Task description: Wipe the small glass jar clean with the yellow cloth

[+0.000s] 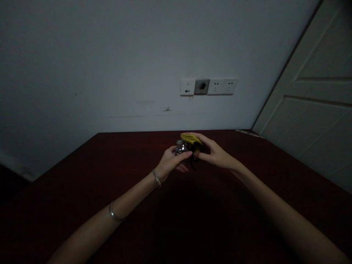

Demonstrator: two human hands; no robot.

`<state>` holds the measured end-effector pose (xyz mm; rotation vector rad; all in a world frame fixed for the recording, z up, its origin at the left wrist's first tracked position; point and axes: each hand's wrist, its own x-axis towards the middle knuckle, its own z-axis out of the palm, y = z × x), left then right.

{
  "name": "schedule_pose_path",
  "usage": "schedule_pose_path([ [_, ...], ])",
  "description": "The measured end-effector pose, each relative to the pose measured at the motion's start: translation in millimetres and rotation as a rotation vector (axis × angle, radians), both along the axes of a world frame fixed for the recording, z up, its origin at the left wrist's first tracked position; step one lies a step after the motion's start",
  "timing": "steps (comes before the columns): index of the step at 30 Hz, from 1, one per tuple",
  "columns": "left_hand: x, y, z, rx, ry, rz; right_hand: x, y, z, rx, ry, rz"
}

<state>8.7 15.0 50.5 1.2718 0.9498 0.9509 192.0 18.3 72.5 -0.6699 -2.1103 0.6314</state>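
Over the far middle of the dark red tabletop, my two hands are close together. My left hand point(173, 160) is closed around a small shiny, clear or silvery jar-like object point(181, 147), its thumb lying across the front. A yellow cloth point(191, 138) with a black part point(197, 149) hanging below it is in my right hand point(215, 152), fingers over the top and thumb beneath. The cloth meets the shiny object's right side. Dim light and my fingers hide where the two touch.
The dark red tabletop point(123, 157) ends at a pale wall point(110, 66). Sockets and switch plates point(222, 87) are set in the wall, with a dark plug-like piece point(202, 86) in one. A panelled door point(316, 95) stands at the right. A thin strip point(249, 133) lies at the table's back right edge.
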Motion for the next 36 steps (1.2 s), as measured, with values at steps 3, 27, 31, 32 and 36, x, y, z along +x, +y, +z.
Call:
schedule_pose_path([
  [3, -1, 0, 1.7, -0.013, 0.019, -0.016, 1, -1, -1.4, -0.009, -0.071, 0.008],
  [27, -4, 6, 5.7, 0.058, 0.192, -0.123, -25, 7, -39.7, 0.355, -0.001, -0.214],
  [31, -20, 18, 5.4, 0.186, 0.142, -0.272, -23, 5, -36.3, 0.239, 0.05, -0.259],
  [32, -24, 21, 4.4, 0.202, 0.109, -0.311, -23, 4, -35.1, 0.197, 0.078, -0.272],
  [36, -37, 29, -4.0, 0.287, 0.161, -0.319, -25, 2, -30.5, 0.072, 0.2, -0.311],
])
